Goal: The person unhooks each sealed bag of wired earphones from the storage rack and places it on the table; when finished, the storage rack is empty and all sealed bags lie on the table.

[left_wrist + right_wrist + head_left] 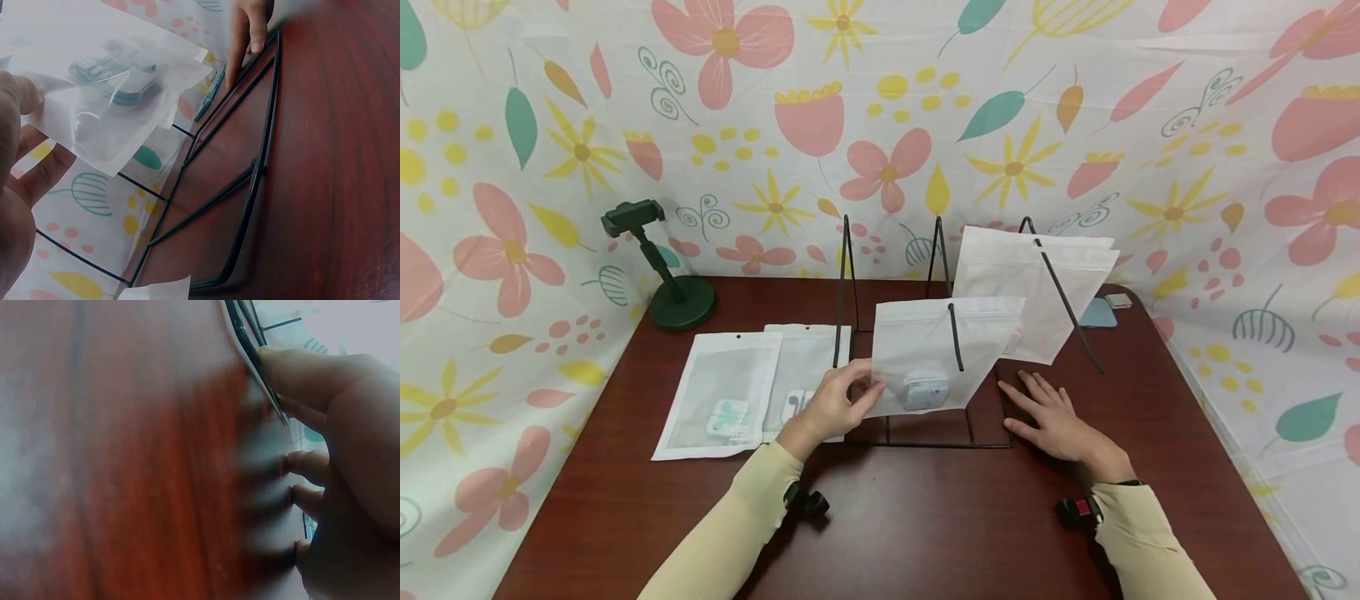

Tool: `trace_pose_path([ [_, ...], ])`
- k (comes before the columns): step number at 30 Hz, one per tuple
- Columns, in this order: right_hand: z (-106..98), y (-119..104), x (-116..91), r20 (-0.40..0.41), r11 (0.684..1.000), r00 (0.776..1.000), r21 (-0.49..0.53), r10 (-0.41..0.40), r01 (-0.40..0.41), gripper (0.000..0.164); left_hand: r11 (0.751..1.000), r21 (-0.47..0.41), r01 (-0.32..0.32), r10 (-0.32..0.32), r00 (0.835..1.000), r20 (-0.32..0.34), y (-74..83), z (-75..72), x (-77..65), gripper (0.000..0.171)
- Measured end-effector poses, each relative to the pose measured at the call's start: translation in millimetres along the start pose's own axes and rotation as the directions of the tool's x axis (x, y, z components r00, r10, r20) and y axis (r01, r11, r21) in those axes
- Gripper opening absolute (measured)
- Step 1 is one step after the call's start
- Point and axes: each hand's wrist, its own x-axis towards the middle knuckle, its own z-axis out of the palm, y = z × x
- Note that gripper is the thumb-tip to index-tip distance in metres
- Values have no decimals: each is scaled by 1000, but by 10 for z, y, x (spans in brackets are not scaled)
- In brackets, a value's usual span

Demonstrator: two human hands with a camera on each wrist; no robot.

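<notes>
A white zip pouch with wired earphones inside hangs on the middle prong of a black wire display rack. My left hand pinches this pouch's lower left edge between thumb and fingers; the left wrist view shows the same pouch close up. Flat on the table beside the rack's right base corner, my right hand rests with fingers spread, thumb and fingertips right at the wire. In the right wrist view the right thumb lies against the black wire. Further white pouches hang on the right prong.
Two pouches with earphones lie overlapping on the brown table, left of the rack. A dark green phone stand stands at the back left. Behind the right pouches sit a blue flat item and a small white piece.
</notes>
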Motion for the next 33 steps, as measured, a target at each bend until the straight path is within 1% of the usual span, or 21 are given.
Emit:
trace_pose_path([
  [6,1,-7,5,-4,1000,1000,1,-3,3,64,999,1,-36,36,999,-11,54,-12,-9,34],
  [12,8,16,18,-10,1000,1000,-11,-6,6,64,997,6,-71,71,997,-20,99,13,-42,35],
  [18,-11,21,19,4,1000,1000,-5,-2,3,65,996,-19,-90,89,995,-42,141,45,-107,36],
  [21,-18,17,17,13,1000,1000,-5,5,-5,67,996,-22,-87,86,995,-43,161,49,-125,37],
  [25,-13,19,15,20,1000,1000,0,18,-18,68,995,-8,-96,96,995,-35,189,47,-141,37],
  [27,-10,22,9,27,1000,999,6,25,-25,69,994,5,-113,113,993,-32,208,45,-149,37],
  [33,-6,14,-7,31,999,999,18,33,-33,68,989,21,-143,144,989,-43,277,34,-167,39],
])
